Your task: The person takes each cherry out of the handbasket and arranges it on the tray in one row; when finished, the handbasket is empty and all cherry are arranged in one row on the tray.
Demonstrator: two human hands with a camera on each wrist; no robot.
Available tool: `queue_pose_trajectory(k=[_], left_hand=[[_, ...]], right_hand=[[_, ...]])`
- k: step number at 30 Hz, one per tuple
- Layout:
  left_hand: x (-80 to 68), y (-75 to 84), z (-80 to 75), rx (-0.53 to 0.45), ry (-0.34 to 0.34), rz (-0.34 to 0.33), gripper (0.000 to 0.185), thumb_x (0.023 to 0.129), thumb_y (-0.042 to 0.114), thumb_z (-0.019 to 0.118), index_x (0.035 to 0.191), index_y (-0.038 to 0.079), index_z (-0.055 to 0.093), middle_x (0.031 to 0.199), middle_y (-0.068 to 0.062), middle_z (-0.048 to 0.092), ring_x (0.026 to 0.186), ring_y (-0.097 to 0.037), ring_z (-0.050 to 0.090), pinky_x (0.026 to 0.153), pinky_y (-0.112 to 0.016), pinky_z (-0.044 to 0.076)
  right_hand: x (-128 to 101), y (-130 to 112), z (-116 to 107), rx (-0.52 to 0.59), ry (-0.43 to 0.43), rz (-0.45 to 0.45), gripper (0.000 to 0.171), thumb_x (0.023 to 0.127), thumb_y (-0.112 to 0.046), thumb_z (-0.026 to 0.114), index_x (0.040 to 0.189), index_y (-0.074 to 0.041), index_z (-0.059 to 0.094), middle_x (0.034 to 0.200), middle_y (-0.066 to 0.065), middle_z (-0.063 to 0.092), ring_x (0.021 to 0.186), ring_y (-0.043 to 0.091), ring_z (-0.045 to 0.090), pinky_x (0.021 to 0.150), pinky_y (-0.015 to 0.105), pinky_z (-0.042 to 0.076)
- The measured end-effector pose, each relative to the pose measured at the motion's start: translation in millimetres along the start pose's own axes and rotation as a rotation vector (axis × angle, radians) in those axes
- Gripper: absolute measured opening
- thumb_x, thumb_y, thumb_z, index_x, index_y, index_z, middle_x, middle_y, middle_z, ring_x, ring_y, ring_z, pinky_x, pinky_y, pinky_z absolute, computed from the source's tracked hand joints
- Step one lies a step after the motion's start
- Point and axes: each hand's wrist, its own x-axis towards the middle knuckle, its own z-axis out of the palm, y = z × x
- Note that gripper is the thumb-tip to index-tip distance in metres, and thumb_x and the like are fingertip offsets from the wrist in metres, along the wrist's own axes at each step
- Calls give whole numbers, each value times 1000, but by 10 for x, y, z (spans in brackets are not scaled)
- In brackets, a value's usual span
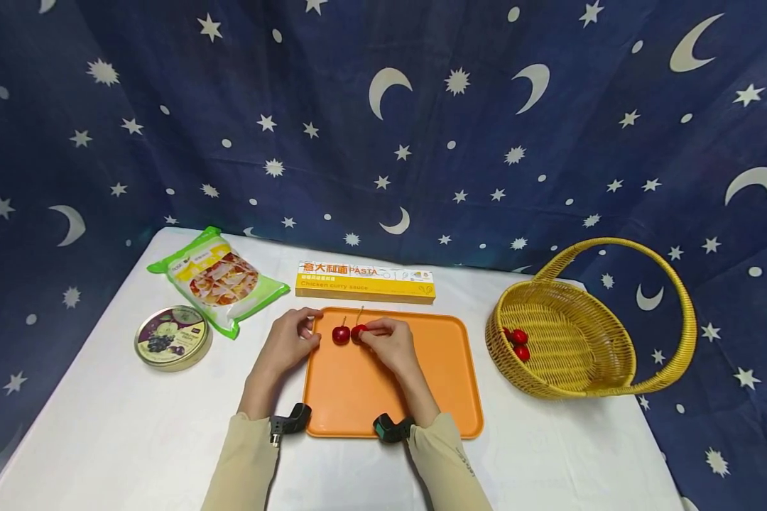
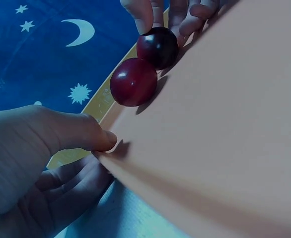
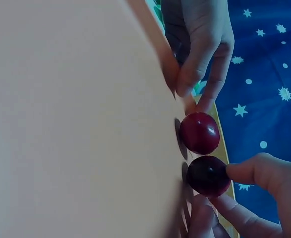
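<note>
Starry backdrop, white table: pasta box, basket, tin around tray.

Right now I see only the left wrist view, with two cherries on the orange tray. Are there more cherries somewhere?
Observer: Yes, a wicker basket right of the tray holds a few red cherries.
Operator: What is behind the tray?
Observer: A yellow pasta box lies along its far edge.
Operator: And on the left side?
Observer: A round tin and a green-edged snack bag lie beyond the left hand.
</note>
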Motion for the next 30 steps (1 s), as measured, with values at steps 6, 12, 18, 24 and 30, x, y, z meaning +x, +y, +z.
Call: queue_pose_trajectory(k=[6,12,18,24,30], left_hand=[[2,3,-4,8,3,5,38,77,-2,73,114,0,68,85,-9,57,69,-15,55,66,-30,43],[6,15,-10,2,0,7,38,77,-2,73,115,0,68,85,-9,57,70,-16,56,67,-30,43],[1,21,-12,5,-7,-1,38,77,-2,73,115,-1,67,86,-10,57,71,-17,56,67,-30,43],[15,26,4,7,-2,15,38,77,-2,73,114,-1,68,86,-10,57,71,-16,57,68,-31,44],[-5,-10,-25,6,6,24,38,77,-2,73,114,-1,68,86,-10,58,71,-16,57,68,-31,45]], right_hand=[[-14,19,-31,-45,-20,-78,19,82,-11,74,92,6,73,76,9,69,63,14,62,58,23,49],[17,24,-39,-50,-36,-32,19,85,-9,71,97,6,72,79,10,69,64,15,64,60,24,52],[34,31,-30,-74,-34,4,19,86,-8,72,99,5,72,79,10,68,63,11,62,59,21,50],[16,29,-50,-82,-26,-15,16,87,-9,71,94,5,73,77,8,68,62,12,63,59,23,50],[27,7,-44,-21,-38,2,18,90,-9,67,95,8,72,76,12,68,61,15,65,59,25,54]])
